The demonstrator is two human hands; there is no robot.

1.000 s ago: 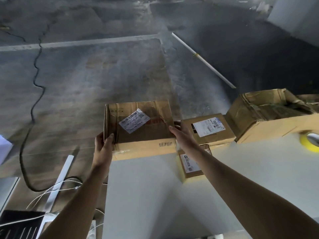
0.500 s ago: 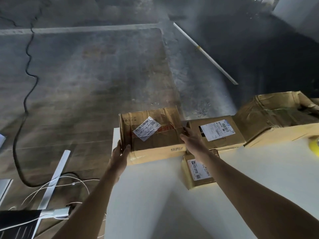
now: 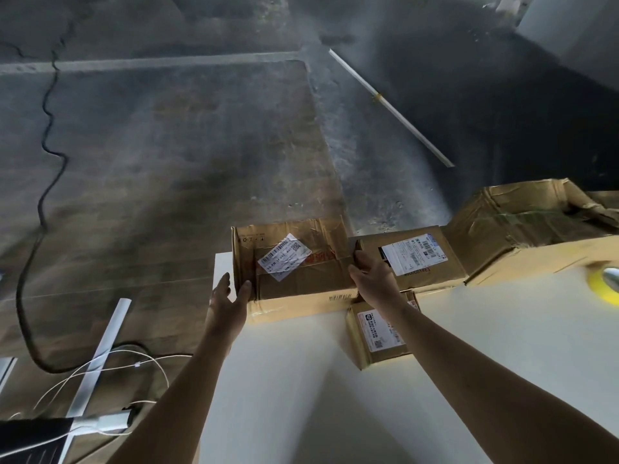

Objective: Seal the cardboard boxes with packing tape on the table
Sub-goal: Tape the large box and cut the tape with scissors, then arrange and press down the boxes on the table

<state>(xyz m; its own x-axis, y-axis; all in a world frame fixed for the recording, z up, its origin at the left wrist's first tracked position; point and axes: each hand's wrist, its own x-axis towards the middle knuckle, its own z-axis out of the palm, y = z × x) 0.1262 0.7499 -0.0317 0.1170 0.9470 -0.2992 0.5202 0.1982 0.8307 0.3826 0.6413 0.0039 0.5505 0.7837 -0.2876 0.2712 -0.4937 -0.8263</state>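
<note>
You stand at a white table [image 3: 301, 380] on a grey concrete floor [image 3: 167, 145]. On the floor, a painted line [image 3: 150, 63] runs across, a black cable [image 3: 43, 162] winds down the left side, and a white rod [image 3: 392, 108] lies slanted at the upper right. Thin white wires [image 3: 110, 363] curl beside the table's left edge.

Four cardboard boxes sit along the far edge of the table. The left box [image 3: 301, 272] is at the far left corner, flaps down, with a white label [image 3: 284, 256] on top. Just right of it is the middle box [image 3: 412, 259], also labelled, and the small box [image 3: 378, 336] lies in front of that one, touching it. The big box [image 3: 522, 226] is at the far right, its top crumpled. All are shut, so you cannot see their contents. The yellow tape [image 3: 603, 289] rests on the table at the right edge, near the big box.

Your left hand [image 3: 227, 299] is at the left wall of the left box, fingers straight and released, with the thumb touching the box. Your right hand [image 3: 371, 276] grasps the right edge of the same box, fingers curled into the gap next to the middle box.
</note>
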